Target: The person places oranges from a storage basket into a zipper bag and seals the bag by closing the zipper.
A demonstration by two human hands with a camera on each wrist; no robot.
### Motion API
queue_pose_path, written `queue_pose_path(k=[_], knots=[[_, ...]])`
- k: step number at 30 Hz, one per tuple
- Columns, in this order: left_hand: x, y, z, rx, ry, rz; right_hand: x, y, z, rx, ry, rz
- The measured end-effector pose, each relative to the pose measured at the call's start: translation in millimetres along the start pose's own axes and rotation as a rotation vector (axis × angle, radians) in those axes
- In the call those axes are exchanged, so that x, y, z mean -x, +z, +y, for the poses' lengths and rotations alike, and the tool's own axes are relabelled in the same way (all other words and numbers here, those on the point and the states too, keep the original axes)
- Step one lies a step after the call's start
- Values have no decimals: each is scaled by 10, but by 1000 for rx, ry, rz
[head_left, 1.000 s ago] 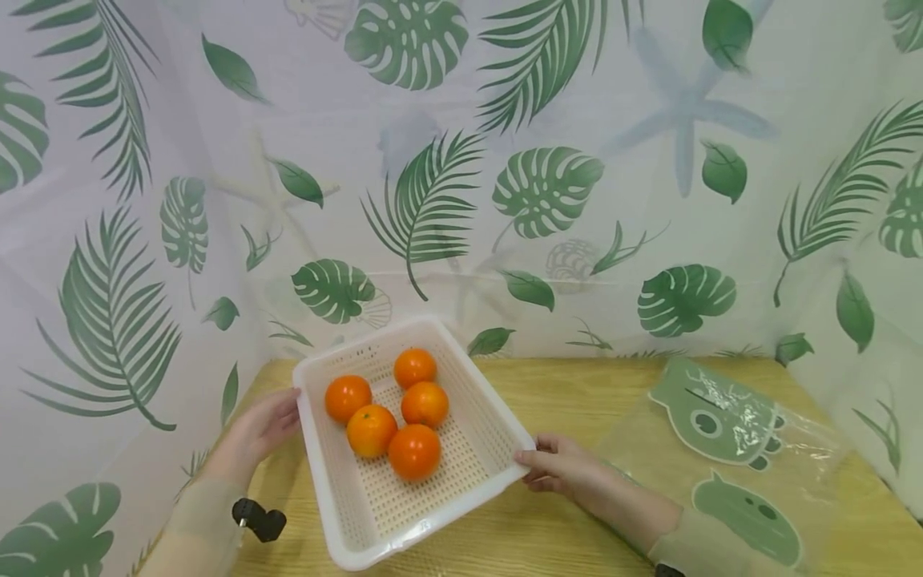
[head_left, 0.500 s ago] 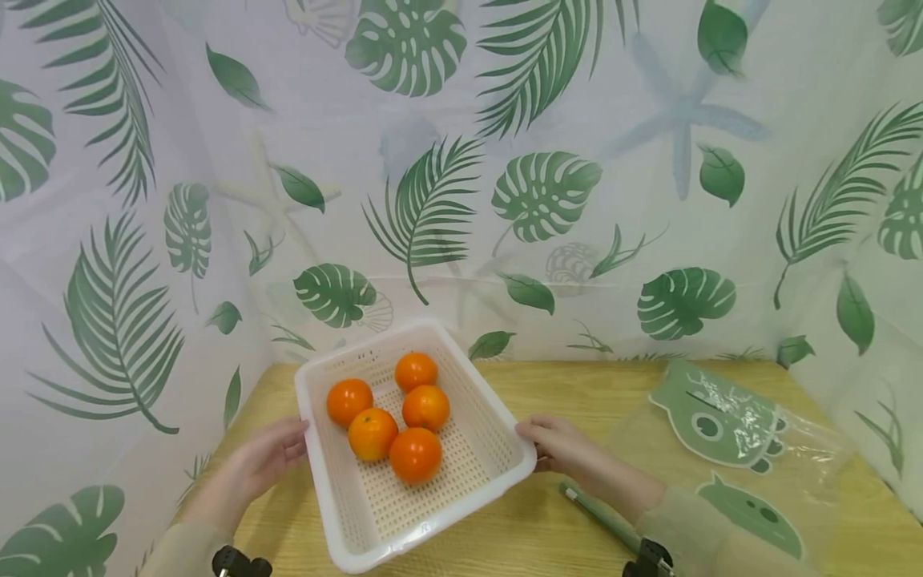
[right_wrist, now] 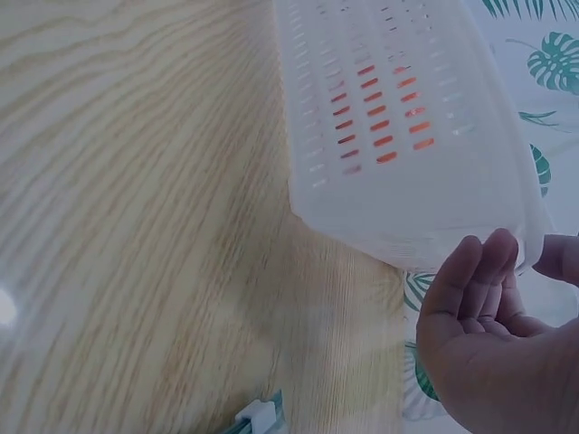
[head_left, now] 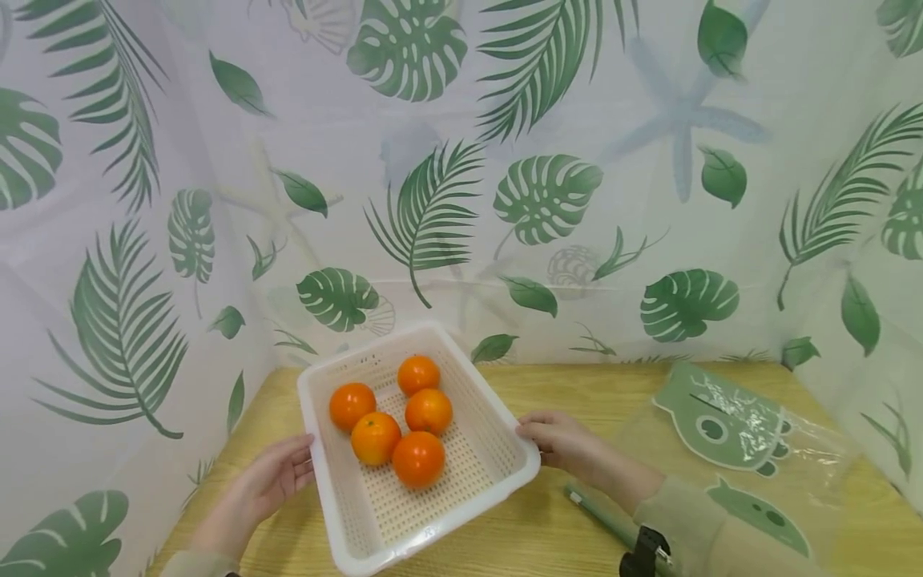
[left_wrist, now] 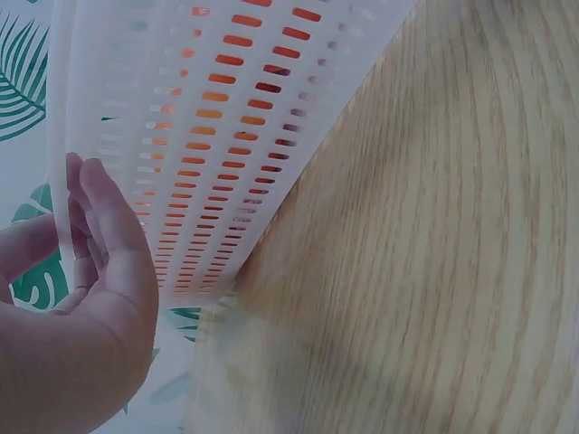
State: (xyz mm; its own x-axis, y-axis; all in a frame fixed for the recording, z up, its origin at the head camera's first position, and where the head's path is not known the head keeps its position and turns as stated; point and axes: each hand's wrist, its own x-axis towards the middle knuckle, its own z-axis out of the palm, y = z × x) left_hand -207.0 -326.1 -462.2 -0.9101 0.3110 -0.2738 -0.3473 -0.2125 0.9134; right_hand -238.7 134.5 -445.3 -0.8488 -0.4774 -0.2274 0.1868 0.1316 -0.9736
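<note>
A white plastic basket [head_left: 490, 478] with slotted walls sits turned at an angle on the wooden table. Several oranges [head_left: 418, 460] lie grouped inside it, toward its back left. My left hand [head_left: 276, 479] holds the basket's left rim; in the left wrist view its thumb is outside the rim and the fingers [left_wrist: 113, 212] are tucked underneath. At the right corner, my right hand [head_left: 566, 445] grips the rim. The right wrist view shows fingertips [right_wrist: 496, 253] under the rim against the wall, with the thumb on the opposite side.
To the right lies a clear plastic bag [head_left: 728, 421] printed with green cartoon animals. Its green zip edge [head_left: 602, 517] with a white slider runs close to my right forearm. Behind the wooden tabletop [head_left: 577, 385] hangs a leaf-patterned curtain [head_left: 461, 200].
My left hand has slid along the left rim toward me. The right hand has shifted slightly away from me at the corner, uncovering the bag's zip edge. The basket has hardly moved.
</note>
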Motion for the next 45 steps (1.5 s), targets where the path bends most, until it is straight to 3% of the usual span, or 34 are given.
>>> queue_pose_path(k=[5,13,23,38,45], knots=[[-33,5,6,23,-15,29,-13,-47,8,-51,6,-21],[-123,-24,62,72,-15,-6,20,-82,9,-85,25,-26],[-192,-91,108,18,-34,18,90,42,10,-142,70,-8],[-317,-235,188,-54,-20,-55,141,299,44,-215,115,-41],[-390,-237,257,-99,-32,-44,150,363,80,-244,155,-66]])
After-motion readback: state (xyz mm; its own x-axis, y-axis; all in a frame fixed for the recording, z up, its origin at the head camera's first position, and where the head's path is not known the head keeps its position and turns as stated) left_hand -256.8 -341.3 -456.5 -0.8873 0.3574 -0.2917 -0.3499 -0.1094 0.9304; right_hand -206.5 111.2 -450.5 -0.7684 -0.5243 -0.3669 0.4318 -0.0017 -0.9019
